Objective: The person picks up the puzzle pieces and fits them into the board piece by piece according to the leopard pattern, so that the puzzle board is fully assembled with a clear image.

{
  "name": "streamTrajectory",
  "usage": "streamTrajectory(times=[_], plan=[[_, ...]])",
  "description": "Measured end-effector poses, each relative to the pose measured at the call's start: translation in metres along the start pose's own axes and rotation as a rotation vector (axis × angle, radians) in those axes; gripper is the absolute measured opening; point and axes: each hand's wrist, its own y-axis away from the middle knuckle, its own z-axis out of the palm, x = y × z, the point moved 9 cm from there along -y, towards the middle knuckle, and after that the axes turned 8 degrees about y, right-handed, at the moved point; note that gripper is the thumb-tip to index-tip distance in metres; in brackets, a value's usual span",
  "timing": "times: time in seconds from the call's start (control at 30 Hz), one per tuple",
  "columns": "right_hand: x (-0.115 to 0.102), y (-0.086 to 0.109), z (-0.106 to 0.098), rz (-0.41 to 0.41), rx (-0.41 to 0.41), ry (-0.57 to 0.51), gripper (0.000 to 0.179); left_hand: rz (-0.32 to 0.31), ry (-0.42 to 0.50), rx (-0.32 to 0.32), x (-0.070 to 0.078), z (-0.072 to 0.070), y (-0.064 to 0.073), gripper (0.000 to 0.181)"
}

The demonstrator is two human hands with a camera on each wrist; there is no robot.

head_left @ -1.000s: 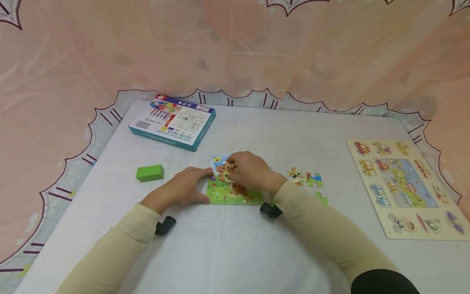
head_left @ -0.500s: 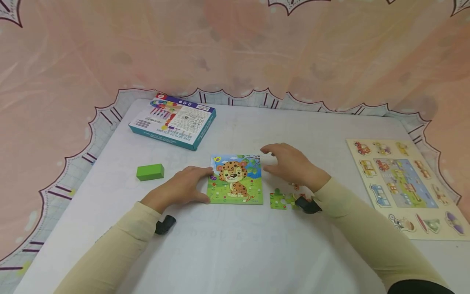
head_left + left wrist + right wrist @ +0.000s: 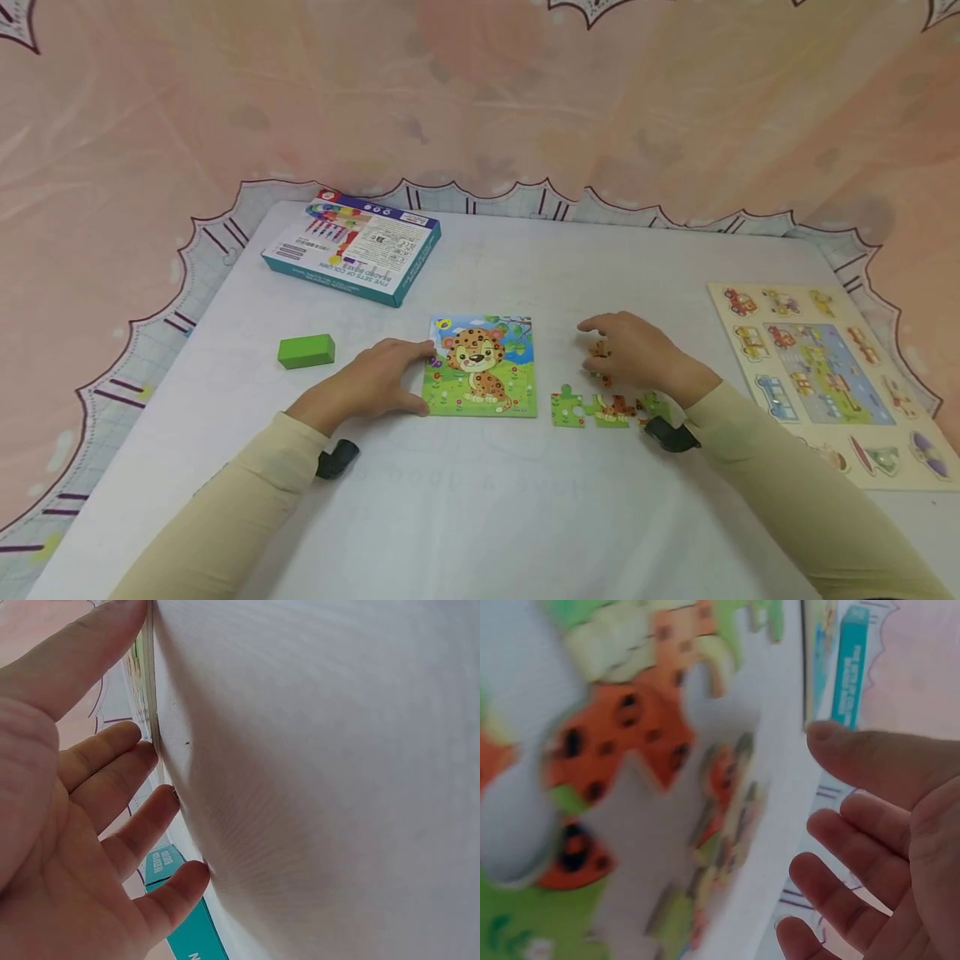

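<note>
A square jigsaw board (image 3: 517, 379) with a spotted leopard cub on green grass lies flat at the table's middle. My left hand (image 3: 367, 383) rests at its left side, thumb and index fingertip at the board's edge; the left wrist view shows the fingers (image 3: 135, 840) loosely spread. Right of the board, my right hand (image 3: 645, 354) hovers over loose puzzle pieces with thumb and fingers apart, nothing between them. A green piece (image 3: 567, 410) and an orange spotted piece (image 3: 615, 412) lie below it. Another spotted piece (image 3: 599, 352) is partly covered by the hand.
A teal-edged cardboard box (image 3: 352, 246) lies at the back left. Nearer stands a green block (image 3: 307, 352). At the right is a wooden picture board (image 3: 832, 383) with vehicle shapes. A patterned cloth (image 3: 480, 108) hangs behind the white table (image 3: 450, 517).
My right hand has left the leopard board and moved right to the loose pieces, uncovering the cub picture. My left hand stays at the board's left edge.
</note>
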Motion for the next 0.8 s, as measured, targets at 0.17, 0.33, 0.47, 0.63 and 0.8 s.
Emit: streamTrajectory(times=[0.17, 0.33, 0.47, 0.63, 0.8], plan=[[0.010, 0.003, 0.010, 0.026, -0.035, -0.028, 0.056, -0.010, 0.004, -0.002, -0.001, 0.000, 0.000, 0.086], [0.012, 0.006, 0.013, 0.012, -0.036, -0.033, 0.057, 0.002, 0.000, 0.002, -0.001, 0.000, -0.001, 0.086], [0.016, 0.009, 0.014, 0.003, -0.033, -0.026, 0.056, 0.016, -0.004, 0.006, 0.000, 0.000, 0.000, 0.086], [0.025, 0.016, 0.015, 0.031, -0.044, -0.072, 0.055, 0.013, 0.002, 0.007, 0.000, 0.000, 0.001, 0.086], [0.028, 0.020, 0.014, 0.024, -0.035, -0.092, 0.055, 0.005, -0.003, 0.005, -0.001, 0.001, 0.000, 0.087]])
